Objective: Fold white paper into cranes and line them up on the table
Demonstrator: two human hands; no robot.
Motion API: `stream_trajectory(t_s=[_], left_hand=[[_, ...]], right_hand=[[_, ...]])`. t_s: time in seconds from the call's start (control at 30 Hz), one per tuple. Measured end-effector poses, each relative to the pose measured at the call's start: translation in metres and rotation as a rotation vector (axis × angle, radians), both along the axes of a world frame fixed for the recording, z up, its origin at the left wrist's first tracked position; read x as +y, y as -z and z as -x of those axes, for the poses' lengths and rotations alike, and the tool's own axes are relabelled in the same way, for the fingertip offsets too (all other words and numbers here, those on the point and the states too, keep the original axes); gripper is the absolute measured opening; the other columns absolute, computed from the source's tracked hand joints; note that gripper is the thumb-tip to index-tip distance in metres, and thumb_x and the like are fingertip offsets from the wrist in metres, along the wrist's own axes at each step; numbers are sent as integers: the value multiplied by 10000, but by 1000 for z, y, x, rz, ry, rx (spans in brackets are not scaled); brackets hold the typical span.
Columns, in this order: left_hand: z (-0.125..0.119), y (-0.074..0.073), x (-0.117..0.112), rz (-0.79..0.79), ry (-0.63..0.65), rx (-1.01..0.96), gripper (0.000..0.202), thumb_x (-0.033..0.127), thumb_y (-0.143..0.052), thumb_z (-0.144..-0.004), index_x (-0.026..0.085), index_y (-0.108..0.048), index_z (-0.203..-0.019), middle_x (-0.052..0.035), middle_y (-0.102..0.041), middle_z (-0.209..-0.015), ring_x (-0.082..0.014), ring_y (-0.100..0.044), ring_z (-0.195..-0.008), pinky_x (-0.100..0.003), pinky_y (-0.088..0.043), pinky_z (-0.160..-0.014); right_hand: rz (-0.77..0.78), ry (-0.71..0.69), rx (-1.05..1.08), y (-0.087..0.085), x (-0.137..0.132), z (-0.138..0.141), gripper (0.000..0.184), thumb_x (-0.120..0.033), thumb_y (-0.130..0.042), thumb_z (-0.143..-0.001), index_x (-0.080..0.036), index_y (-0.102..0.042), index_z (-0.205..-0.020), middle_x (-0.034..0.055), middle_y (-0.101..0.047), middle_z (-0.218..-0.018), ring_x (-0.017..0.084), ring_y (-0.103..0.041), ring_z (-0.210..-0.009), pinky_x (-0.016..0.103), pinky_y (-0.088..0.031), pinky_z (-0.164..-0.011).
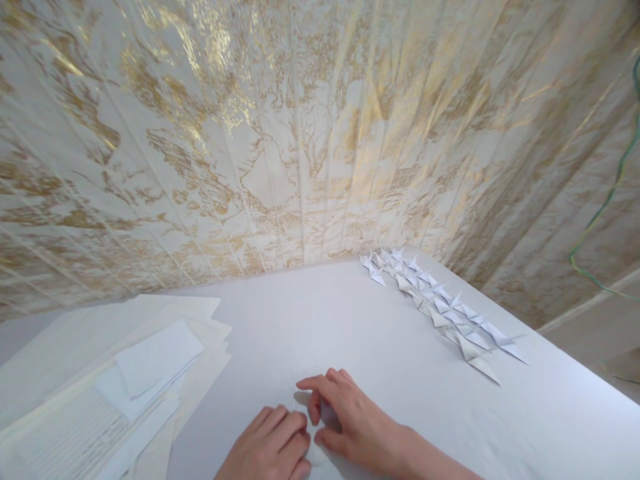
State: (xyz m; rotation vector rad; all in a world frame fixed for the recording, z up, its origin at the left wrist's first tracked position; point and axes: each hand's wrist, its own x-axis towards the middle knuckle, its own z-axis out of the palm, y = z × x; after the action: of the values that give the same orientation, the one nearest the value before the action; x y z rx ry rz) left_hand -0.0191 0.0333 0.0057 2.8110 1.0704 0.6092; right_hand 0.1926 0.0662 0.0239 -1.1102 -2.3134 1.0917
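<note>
My left hand lies near the bottom edge of the white table, fingers curled down onto a small piece of white paper. Just right of it, my right hand pinches the same paper between thumb and fingers, pressing it against the tabletop. Most of the paper is hidden under both hands, so its shape cannot be made out.
A row of several folded white paper cranes runs along the right side of the table. A pile of white and cream paper sheets lies at the left. A gold-patterned wall rises behind, with a green cord at the right.
</note>
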Motion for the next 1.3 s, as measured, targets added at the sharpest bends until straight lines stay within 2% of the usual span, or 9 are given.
stream_trajectory(t_s=[0.07,0.17,0.27,0.3,0.43,0.6,0.73,0.97,1.3], left_hand=[[2,-4,2,26,17,-6,87,184,-579,-915,242,-644,-916,37,-713,-925,-144,-610,-806,-244,-464,-747],[4,-12,6,110,63,-47,130,172,-617,-887,248,-608,-782,64,-718,-925,-114,-621,-779,-200,-476,-713],[3,-16,4,308,-40,-35,160,124,-583,-904,250,-601,-807,59,-704,-1001,-106,-640,-927,-228,-466,-912],[2,-15,3,340,-74,-66,172,104,-564,-901,242,-590,-802,47,-696,-991,-108,-640,-938,-238,-464,-932],[-5,-7,-3,435,-149,-221,224,29,-504,-850,230,-526,-753,21,-660,-928,-117,-639,-914,-204,-497,-820],[-10,2,-2,446,-203,-278,223,31,-490,-831,233,-491,-737,5,-628,-884,-137,-639,-884,-221,-504,-799],[-12,4,0,444,-197,-298,240,11,-496,-795,236,-477,-714,16,-627,-859,-127,-640,-844,-203,-501,-762],[-12,4,-2,463,-225,-325,232,23,-507,-788,239,-483,-706,9,-624,-863,-148,-640,-865,-234,-512,-778],[-17,4,-1,509,-257,-325,233,26,-478,-788,239,-456,-693,-9,-603,-853,-172,-627,-882,-276,-514,-804]], right_hand=[[27,-20,-18,-2,-1,0,655,-71,-637,-699,-202,-512,-1329,31,-683,-1017,229,-535,-996,393,-328,-992],[56,-41,-33,-5,0,-2,658,-71,-630,-700,-208,-515,-1333,38,-674,-1063,232,-526,-1040,392,-312,-1017],[70,-70,-37,-9,1,-5,661,-52,-603,-695,-201,-518,-1334,48,-664,-1082,234,-517,-1062,393,-307,-1030],[70,-76,-37,-11,1,-5,666,-46,-596,-692,-198,-518,-1336,52,-662,-1084,235,-515,-1063,394,-309,-1029],[80,-84,-27,-14,1,-5,673,-18,-569,-675,-192,-530,-1325,50,-672,-1052,232,-519,-1036,382,-332,-1006],[21,-95,25,-5,-2,-2,648,20,-527,-685,-186,-539,-1299,12,-715,-883,213,-544,-931,345,-370,-952],[-16,-33,33,-1,-6,-1,584,-46,-562,-743,-144,-526,-1317,34,-726,-889,212,-569,-901,329,-392,-942],[6,-38,-63,-9,-7,2,570,-34,-551,-706,-168,-563,-1260,25,-702,-844,223,-554,-905,290,-427,-851],[13,-38,-82,-13,-7,4,539,-36,-533,-707,-180,-560,-1225,19,-674,-846,212,-547,-905,264,-426,-821]])
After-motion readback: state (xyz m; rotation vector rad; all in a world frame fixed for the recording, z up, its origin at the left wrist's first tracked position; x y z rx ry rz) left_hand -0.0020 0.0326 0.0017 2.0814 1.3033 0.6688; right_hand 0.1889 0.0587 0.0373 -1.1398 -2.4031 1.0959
